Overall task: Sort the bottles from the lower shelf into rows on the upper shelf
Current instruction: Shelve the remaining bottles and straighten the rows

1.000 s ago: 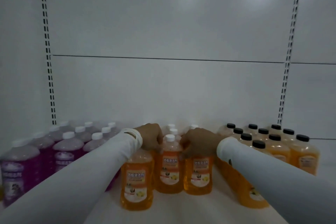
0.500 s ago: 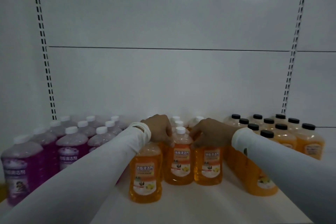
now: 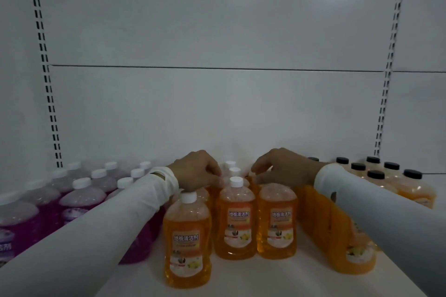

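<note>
Orange bottles point(image 3: 235, 219) standing in rows on shelf point(image 3: 265, 277), labels reading 地板清洁剂. Left hand point(image 3: 195, 171) and right hand point(image 3: 282, 167) curling over rear bottle tops; grip contact hidden, can't tell.

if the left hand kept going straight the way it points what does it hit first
Most likely the white-capped orange bottles in the middle row: the left hand points right and slightly back, its curled fingertips already close beside their caps. Depth is unclear, so it may already touch one.

glossy clear plastic bottles point(image 3: 187, 241), paper labels point(image 3: 185, 252); matt white shelf point(image 3: 241, 279).
</note>
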`<state>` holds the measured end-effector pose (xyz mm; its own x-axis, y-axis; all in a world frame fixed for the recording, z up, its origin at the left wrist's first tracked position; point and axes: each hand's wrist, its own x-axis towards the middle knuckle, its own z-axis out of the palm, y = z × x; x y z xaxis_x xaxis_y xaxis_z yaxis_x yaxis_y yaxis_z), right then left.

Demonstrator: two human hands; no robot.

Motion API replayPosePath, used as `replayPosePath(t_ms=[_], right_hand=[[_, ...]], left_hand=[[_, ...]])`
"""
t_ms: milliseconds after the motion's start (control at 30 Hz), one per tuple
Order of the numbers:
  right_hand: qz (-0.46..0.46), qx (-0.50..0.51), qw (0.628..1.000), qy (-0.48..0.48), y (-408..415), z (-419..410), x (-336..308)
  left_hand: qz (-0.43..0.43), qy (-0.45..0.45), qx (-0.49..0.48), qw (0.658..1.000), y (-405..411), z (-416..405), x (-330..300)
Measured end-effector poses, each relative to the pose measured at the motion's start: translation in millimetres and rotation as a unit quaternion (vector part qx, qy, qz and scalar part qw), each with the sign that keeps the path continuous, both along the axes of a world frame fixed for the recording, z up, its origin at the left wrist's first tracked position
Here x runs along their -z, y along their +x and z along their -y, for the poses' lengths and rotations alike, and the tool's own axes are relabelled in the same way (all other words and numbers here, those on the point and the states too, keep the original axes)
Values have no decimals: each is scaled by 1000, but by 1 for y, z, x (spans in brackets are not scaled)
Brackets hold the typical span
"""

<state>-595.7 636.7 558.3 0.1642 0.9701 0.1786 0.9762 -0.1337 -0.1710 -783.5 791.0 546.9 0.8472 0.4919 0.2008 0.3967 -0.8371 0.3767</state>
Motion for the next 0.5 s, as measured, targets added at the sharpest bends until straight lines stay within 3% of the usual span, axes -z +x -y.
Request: replayPosePath(t_ms=[67,233,500], right_hand=[[7,3,1000,16,6,-7,-1],[16,5,998,-62,12,-32,5],[2,-11,994,-111,22,-57,3]], left_hand=[[6,19,-6,1000,4,-5,-4],[-106,85,-52,989,22,-3,-4],[-98,26,-44,994,28,-15,1]])
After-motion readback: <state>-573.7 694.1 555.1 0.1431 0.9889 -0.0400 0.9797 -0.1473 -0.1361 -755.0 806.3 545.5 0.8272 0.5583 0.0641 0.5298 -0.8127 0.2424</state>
